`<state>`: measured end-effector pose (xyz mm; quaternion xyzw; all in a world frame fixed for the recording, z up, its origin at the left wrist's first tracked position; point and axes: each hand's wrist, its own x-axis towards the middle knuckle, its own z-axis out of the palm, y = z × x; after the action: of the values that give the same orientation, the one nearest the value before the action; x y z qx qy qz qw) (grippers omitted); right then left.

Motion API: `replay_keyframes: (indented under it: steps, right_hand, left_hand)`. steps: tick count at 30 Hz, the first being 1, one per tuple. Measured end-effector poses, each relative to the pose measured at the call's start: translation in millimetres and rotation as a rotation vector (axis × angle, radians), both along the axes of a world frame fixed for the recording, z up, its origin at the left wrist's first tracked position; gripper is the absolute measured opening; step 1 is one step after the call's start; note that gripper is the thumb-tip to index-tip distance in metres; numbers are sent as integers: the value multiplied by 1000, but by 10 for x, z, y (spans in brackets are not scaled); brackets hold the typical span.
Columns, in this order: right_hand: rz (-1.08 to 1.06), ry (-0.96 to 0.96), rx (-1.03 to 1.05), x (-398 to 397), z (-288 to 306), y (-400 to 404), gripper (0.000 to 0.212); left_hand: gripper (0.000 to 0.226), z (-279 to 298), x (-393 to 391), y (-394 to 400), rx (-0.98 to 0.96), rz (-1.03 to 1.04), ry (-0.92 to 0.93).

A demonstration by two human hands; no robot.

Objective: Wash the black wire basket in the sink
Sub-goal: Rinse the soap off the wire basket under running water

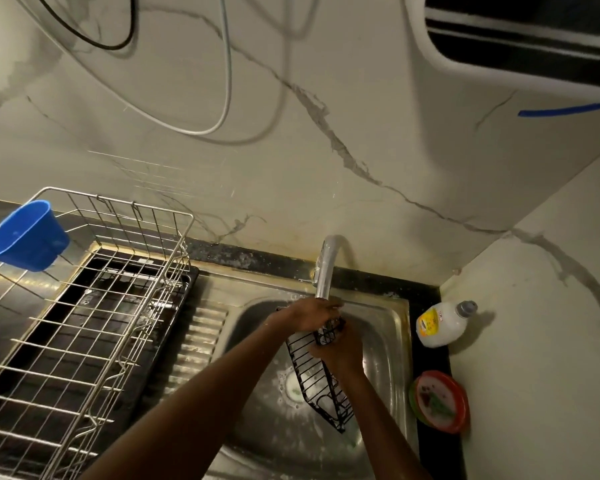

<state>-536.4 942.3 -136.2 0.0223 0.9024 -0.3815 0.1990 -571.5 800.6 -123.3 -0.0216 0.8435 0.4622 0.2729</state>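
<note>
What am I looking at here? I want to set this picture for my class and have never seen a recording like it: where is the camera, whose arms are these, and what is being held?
There is no machine here. The single picture comes from a wide-angle camera worn on a person's head, looking down at their own arms, which is why the walls seem to bend.

Both hands hold a black wire basket over a steel sink, just below the tap. The left hand grips its upper end; the right hand grips it slightly lower. I cannot tell whether water is running.

To the left, a metal dish rack stands on the draining side, with a blue plastic cup hung on its rim. To the right, on the dark counter, are a white bottle and a round red-rimmed dish.
</note>
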Motion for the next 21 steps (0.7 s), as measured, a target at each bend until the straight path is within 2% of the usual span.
replay_keyframes:
  steps: [3,5,9,12,14,17,19,21]
  right_hand:
    - [-73,53,-80,64,52,68,74]
    - [-85,93,-117,123,59,169,85]
    - [-113,253,-161,247,124,394,79]
    - [-141,358,-209,368,207,471,79]
    - [-153,325,-218,359,191,470,82]
    - [-148,101,-190,290,133,443,88]
    - [-164,22,-176,273,69,459,88]
    - [-205,11,-165,293,49,471,86]
  left_hand:
    - [46,-30,103,-133,258,47,40]
    - [45,-119,134,-197,339,106,50]
    - [49,-336,86,-141,205,374,4]
    - [30,-279,-66,39,132,634,-104]
    - [26,-243,-137,144,93,730,-152]
    - [27,-259,-159,186,-50,670,-131]
    - [29,-248,-159,194,-7,692,-71]
    - [23,-178,-167,233,81,764,44]
